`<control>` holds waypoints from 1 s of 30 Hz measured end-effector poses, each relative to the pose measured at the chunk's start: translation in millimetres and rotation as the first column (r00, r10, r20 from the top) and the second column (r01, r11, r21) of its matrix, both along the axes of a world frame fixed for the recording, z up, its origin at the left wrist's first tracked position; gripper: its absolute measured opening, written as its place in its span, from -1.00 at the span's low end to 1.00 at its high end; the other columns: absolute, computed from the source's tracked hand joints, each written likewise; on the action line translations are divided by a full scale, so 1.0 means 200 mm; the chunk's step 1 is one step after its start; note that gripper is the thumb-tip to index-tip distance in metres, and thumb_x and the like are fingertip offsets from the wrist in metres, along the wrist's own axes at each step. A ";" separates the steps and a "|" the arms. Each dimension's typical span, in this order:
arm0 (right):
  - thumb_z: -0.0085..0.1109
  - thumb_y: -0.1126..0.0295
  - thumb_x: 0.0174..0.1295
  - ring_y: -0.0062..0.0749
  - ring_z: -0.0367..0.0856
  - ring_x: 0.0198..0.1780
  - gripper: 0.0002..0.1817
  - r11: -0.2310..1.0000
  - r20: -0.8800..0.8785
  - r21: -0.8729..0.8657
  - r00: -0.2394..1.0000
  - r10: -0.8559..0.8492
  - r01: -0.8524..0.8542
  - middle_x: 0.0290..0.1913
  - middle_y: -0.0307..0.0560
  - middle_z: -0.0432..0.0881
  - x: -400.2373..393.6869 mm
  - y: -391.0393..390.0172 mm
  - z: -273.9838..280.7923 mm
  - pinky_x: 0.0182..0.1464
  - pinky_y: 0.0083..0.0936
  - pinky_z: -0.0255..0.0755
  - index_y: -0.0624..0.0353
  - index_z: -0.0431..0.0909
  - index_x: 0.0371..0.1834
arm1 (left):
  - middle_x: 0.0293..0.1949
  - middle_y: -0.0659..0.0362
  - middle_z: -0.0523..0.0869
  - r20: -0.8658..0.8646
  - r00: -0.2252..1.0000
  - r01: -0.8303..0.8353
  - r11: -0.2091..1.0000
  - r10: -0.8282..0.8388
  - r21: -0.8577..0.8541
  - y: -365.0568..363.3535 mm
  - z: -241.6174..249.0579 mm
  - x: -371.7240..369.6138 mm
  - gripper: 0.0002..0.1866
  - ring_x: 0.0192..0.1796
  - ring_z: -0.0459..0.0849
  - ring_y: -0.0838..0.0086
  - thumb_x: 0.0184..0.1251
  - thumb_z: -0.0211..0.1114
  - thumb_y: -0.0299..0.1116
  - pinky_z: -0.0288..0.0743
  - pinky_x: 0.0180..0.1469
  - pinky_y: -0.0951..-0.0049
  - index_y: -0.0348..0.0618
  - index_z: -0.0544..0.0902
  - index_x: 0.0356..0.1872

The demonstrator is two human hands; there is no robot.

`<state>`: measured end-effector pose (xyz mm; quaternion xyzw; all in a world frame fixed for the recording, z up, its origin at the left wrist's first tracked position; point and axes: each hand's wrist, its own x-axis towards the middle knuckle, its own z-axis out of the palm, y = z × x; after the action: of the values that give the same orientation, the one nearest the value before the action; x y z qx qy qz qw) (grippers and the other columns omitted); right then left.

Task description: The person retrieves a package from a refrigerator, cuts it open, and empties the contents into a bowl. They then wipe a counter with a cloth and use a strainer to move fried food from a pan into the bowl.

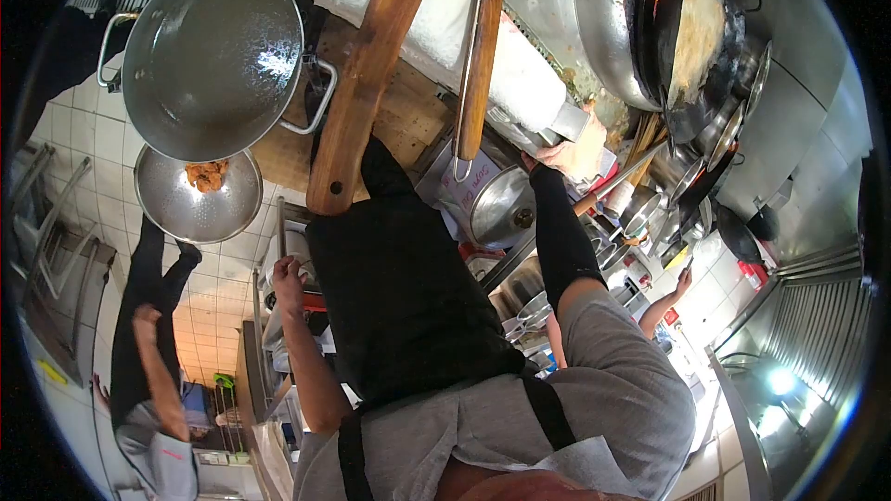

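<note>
Neither of my hands shows in the head view, which appears upside down. Two long wooden handles (362, 83) (478, 65) reach in from the top edge, and what holds them is out of frame. Beside them sits a large empty steel pan (213, 56) with loop grips. Below it a steel bowl (186, 209) holds a few fried pieces (206, 174). A co-worker in a grey shirt and black apron (408, 306) fills the middle; one hand (577, 153) rests at the stove edge, the other hand (286, 274) by a rack.
A blackened wok (696, 28) with flame behind it stands at the upper right. A steel lid (501, 204), several ladles and pots (650, 195) crowd the counter. A second person (153, 353) stands on the tiled floor at the left. Another person's arm (664, 301) shows farther back.
</note>
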<state>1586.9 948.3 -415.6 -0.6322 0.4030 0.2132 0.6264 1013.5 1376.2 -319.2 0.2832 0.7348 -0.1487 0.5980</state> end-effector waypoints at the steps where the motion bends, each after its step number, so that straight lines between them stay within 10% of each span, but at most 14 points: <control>1: 0.02 -0.04 0.36 -0.07 0.53 -0.21 -0.59 1.000 -0.003 -0.004 1.000 0.007 -0.007 -0.16 0.00 0.58 0.00 0.00 0.00 -0.22 -0.03 0.43 0.11 0.46 -0.10 | 0.00 0.10 0.67 0.001 1.000 -0.009 1.000 0.009 0.002 0.00 0.00 0.00 -0.73 0.04 0.66 0.40 0.45 0.23 -0.39 0.64 -0.04 0.40 -0.17 0.58 0.11; 14: 0.08 0.10 0.46 -0.25 0.61 -0.32 -0.65 0.990 -0.077 -0.061 0.990 0.120 -0.124 -0.23 -0.05 0.64 -0.06 0.14 0.06 -0.34 -0.35 0.53 0.22 0.52 -0.08 | -0.04 0.10 0.65 0.054 0.998 0.005 0.998 -0.008 0.060 0.00 -0.03 -0.04 -0.72 0.03 0.64 0.40 0.42 0.26 -0.38 0.66 -0.06 0.38 -0.20 0.59 0.09; 22: 0.34 0.43 0.30 -0.27 0.69 -0.04 -0.68 0.898 -0.099 0.211 0.905 0.413 -0.387 0.01 -0.10 0.70 -0.39 0.80 0.42 -0.13 -0.26 0.61 0.24 0.58 0.09 | -0.09 -0.10 0.69 0.167 0.860 0.414 0.852 -0.481 0.321 0.12 -0.05 0.39 -0.72 -0.14 0.73 0.21 0.43 0.21 -0.31 0.61 -0.04 0.24 -0.36 0.60 -0.04; 24: 0.40 0.41 0.27 -0.37 0.67 -0.06 -0.68 0.872 -0.141 0.136 0.862 0.486 -0.470 -0.02 -0.16 0.69 -0.49 0.93 0.55 -0.08 -0.23 0.66 0.17 0.58 0.06 | -0.11 -0.15 0.71 0.016 0.561 0.617 0.431 -0.828 0.659 0.12 -0.05 0.66 -0.70 -0.08 0.73 0.02 0.41 0.21 -0.32 0.57 0.07 0.19 -0.39 0.59 -0.03; 26: 0.37 0.41 0.29 -0.38 0.64 -0.14 -0.66 0.909 -0.124 0.206 0.912 0.391 -0.362 -0.04 -0.17 0.68 -0.60 0.98 0.63 -0.09 -0.24 0.67 0.16 0.56 0.10 | -0.17 -0.13 0.76 0.225 0.534 0.545 0.535 -0.815 0.645 0.06 -0.09 0.99 -0.59 -0.04 0.72 -0.02 0.41 0.25 -0.25 0.55 0.09 0.19 -0.40 0.60 0.09; 28: 0.31 0.37 0.35 -0.35 0.64 -0.17 -0.67 0.935 -0.130 0.282 0.957 0.258 -0.214 -0.05 -0.15 0.68 -0.68 1.00 0.68 -0.10 -0.22 0.68 0.16 0.54 0.14 | -0.04 -0.11 0.76 0.309 0.586 0.611 0.659 -0.749 0.439 0.06 0.68 1.61 -0.49 0.01 0.75 0.14 0.49 0.24 -0.11 0.57 0.09 0.25 -0.40 0.57 0.19; 30: 0.30 0.32 0.36 -0.31 0.68 -0.16 -0.62 0.839 -0.141 0.506 0.940 0.309 -0.200 -0.04 -0.11 0.68 -0.70 0.97 0.69 -0.10 -0.18 0.68 0.16 0.51 0.18 | 0.20 -0.12 0.66 0.392 0.443 0.560 0.590 -0.807 0.582 -0.21 -0.08 1.59 -0.39 0.29 0.59 0.34 0.55 0.15 -0.05 0.34 0.39 0.42 -0.37 0.46 0.36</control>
<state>1446.9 1143.2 -277.8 -0.4761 0.3145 0.4567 0.6825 1331.2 1333.8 -335.9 0.6986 0.3229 -0.1388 0.6232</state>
